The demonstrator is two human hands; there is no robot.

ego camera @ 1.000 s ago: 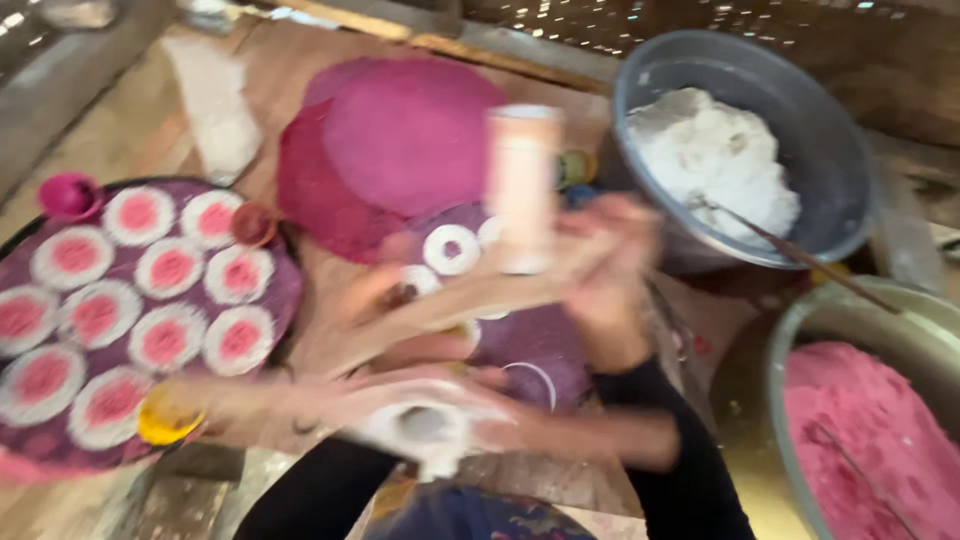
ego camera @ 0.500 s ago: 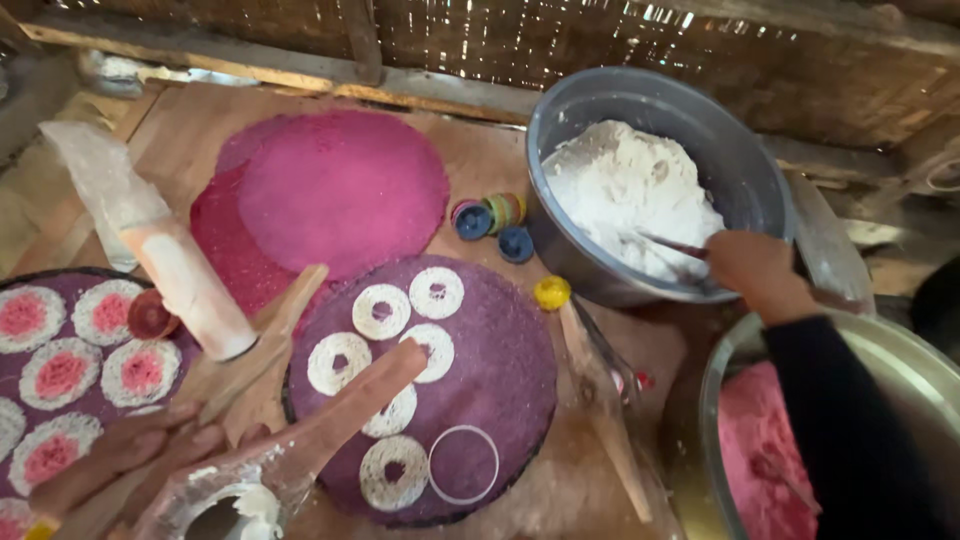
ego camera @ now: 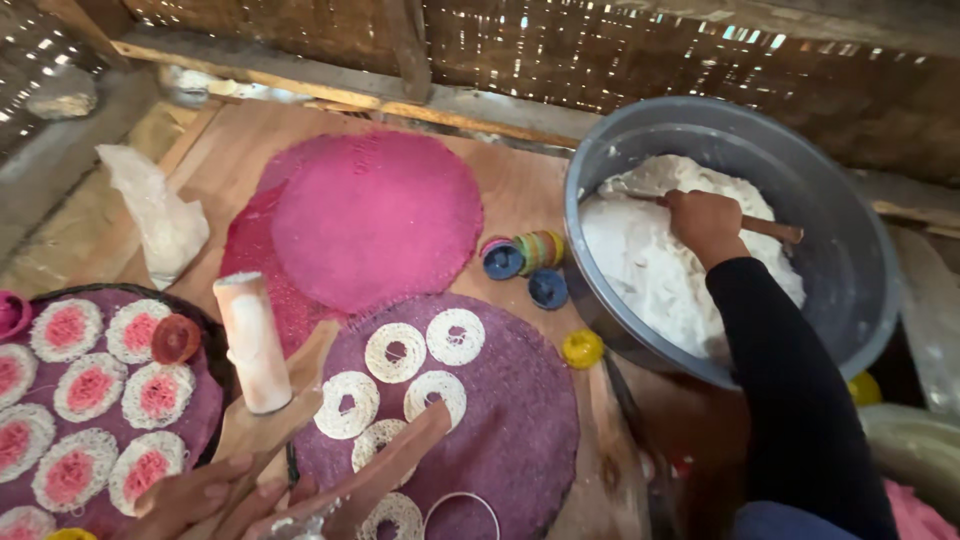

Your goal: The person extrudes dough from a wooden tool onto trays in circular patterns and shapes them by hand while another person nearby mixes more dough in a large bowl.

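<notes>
Two hands are at work over a wooden table [ego camera: 520, 190]. The right hand [ego camera: 705, 222], in a black sleeve, is clenched around a wooden stick [ego camera: 772, 229] sunk in white dough [ego camera: 655, 265] inside a big grey metal bowl [ego camera: 850, 280] at the far right. The left hand [ego camera: 205, 495], at the near left edge, lies on a wooden press [ego camera: 290, 425] with a pale cylinder [ego camera: 252, 342] standing on it; how tight its grip is I cannot tell. Just right of the press, a purple woven mat [ego camera: 520, 420] carries white noodle rings [ego camera: 395, 352]. A pink mat [ego camera: 375, 225] lies farther back. On the left, a tray [ego camera: 205, 315] holds pink-centred rounds [ego camera: 65, 327].
</notes>
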